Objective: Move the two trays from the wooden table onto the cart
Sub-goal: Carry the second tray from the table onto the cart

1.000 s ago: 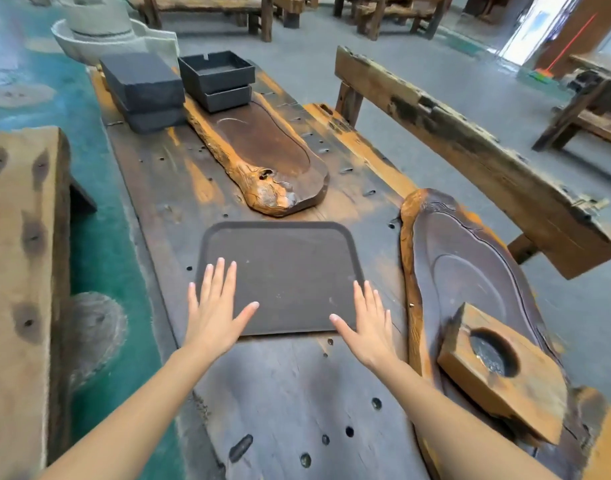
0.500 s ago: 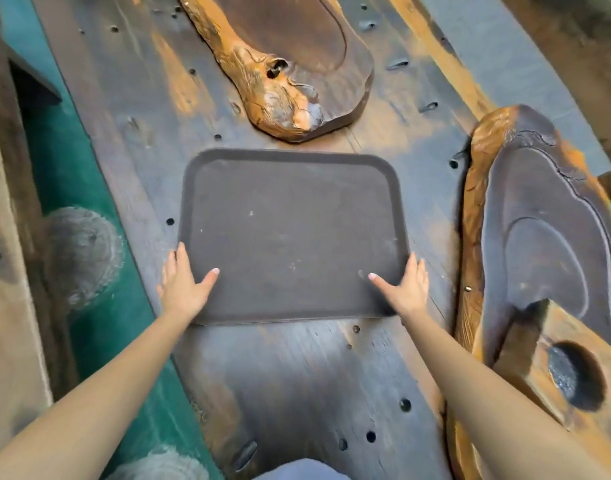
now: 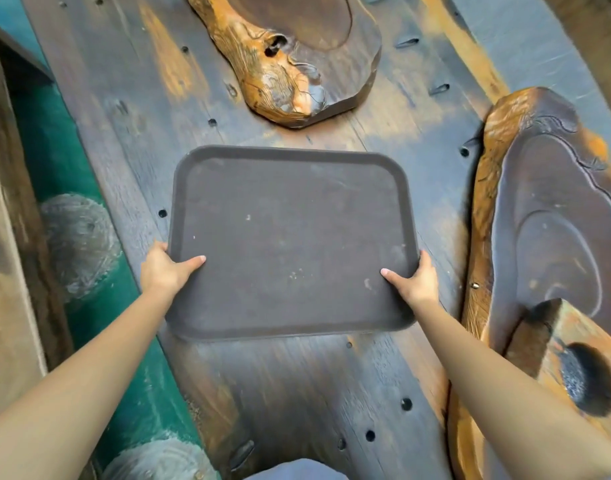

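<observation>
Now clamped on the flat dark-brown rectangular plastic tray (image 3: 290, 242): left hand (image 3: 163, 270) and right hand (image 3: 416, 282), open above it earlier, each grip thumb-over-rim. Sits on or barely off the dark wooden bench (image 3: 297, 393). Neither tray carted yet, no cart visible.

At the table's far edge you see a carved root-wood slab (image 3: 297, 60) with a knotty orange end. Along its right edge lies a second dark carved slab (image 3: 546, 216), and a wooden block (image 3: 574, 362) with a round charred hollow rests on it. Green floor (image 3: 65, 161) shows past the left edge.
</observation>
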